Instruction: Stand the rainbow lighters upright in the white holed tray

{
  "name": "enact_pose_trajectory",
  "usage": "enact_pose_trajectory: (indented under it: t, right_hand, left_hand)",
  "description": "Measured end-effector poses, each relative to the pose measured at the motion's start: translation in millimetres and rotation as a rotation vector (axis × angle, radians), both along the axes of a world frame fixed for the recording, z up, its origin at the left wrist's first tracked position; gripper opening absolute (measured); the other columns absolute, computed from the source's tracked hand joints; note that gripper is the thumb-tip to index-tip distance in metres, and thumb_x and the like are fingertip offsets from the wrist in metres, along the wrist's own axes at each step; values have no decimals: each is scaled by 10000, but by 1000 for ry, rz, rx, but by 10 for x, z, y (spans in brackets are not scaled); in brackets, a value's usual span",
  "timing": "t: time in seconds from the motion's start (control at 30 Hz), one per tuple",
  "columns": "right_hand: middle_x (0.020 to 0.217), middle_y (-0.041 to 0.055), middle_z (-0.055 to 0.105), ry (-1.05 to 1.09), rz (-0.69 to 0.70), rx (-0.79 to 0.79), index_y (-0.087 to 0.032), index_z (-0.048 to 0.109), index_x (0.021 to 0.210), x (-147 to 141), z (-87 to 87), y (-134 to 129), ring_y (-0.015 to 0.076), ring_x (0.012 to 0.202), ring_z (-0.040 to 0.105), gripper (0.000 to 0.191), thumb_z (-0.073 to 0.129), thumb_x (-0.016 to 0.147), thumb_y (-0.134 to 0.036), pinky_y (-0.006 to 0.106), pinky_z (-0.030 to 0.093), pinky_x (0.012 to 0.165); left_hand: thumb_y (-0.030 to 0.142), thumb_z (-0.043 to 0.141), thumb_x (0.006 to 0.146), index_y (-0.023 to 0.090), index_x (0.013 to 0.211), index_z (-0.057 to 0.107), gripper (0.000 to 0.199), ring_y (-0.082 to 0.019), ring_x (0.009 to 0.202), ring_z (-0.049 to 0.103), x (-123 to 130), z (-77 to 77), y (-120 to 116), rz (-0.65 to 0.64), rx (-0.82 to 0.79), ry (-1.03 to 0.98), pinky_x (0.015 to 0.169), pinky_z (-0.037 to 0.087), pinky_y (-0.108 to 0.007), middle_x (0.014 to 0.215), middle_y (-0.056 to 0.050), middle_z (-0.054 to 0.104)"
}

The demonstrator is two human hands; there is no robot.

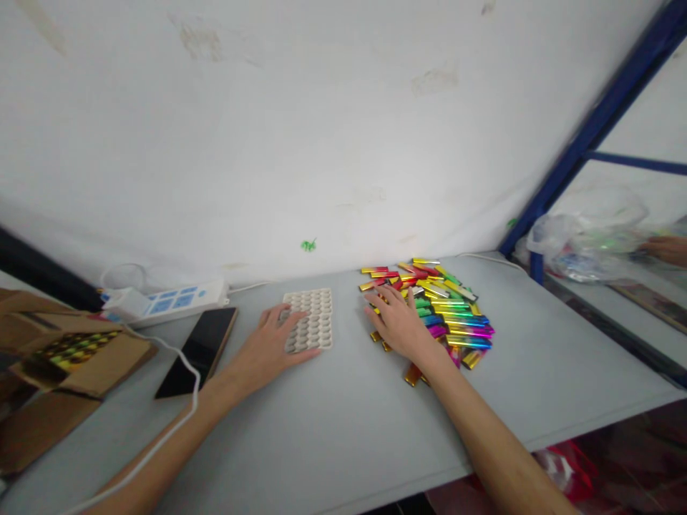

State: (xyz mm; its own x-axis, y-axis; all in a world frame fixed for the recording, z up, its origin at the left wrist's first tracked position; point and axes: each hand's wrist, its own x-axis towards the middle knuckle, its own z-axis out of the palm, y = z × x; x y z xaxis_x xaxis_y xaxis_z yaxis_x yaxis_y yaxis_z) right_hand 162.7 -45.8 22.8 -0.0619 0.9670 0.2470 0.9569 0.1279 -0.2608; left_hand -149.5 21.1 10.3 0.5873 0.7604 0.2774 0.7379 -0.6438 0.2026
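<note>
Head view shows the left hand (268, 343) lying flat and open on the grey tabletop (343, 415), its fingertips touching the near left edge of a pale, rectangular plastic tray with rows of small oval pockets (311, 318); nothing is gripped. The right hand (400, 322) is spread open, palm down, on the near left side of a heap of shiny metallic sticks in red, yellow, green, blue and magenta (445, 311). Its fingers rest on top of the sticks, and whether any stick is pinched under them cannot be told. The tray lies between the two hands, just left of the right hand's fingertips, with a strip of bare table between tray and heap.

Left of the left hand, a dark phone (198, 350) lies flat, and a white cable (172, 408) runs over it and along the left forearm. Beyond the phone sits a white power strip with blue switches (166, 300). Further left stands an open brown cardboard box (75, 365) holding more coloured sticks. Far to the right of the right hand, past a blue metal frame (590, 136), lies a clear plastic bag (585, 239), and another person's hand (668, 249) shows at the picture's edge.
</note>
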Motion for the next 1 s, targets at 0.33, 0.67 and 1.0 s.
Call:
enact_pose_trajectory:
  t: [0.33, 0.67, 1.0]
  right_hand:
    - [1373, 125, 734, 122, 263, 67, -196, 728, 1321, -301, 13, -27, 263, 1332, 639, 301, 529, 1122, -302, 545, 333, 1283]
    - [1292, 129, 772, 154, 273, 39, -171, 755, 1319, -373, -27, -53, 261, 1224, 687, 300, 576, 1087, -235, 479, 446, 1226]
    - [1271, 139, 766, 197, 287, 53, -147, 735, 1342, -410, -50, -64, 261, 1207, 689, 328, 543, 1080, -185, 431, 531, 1147]
  left_hand:
    - [754, 814, 770, 261, 1322, 667, 755, -411, 1330, 564, 321, -202, -156, 4, 83, -165, 1147, 528, -618, 1383, -165, 571]
    - [725, 854, 736, 259, 1284, 677, 741, -418, 1313, 548, 373, -153, -258, 58, 56, -180, 1139, 531, -608, 1373, -166, 546]
    - [745, 841, 738, 248, 1295, 675, 765, -428, 1313, 530, 362, -195, -248, 55, 72, -175, 1132, 532, -617, 1378, -176, 530]
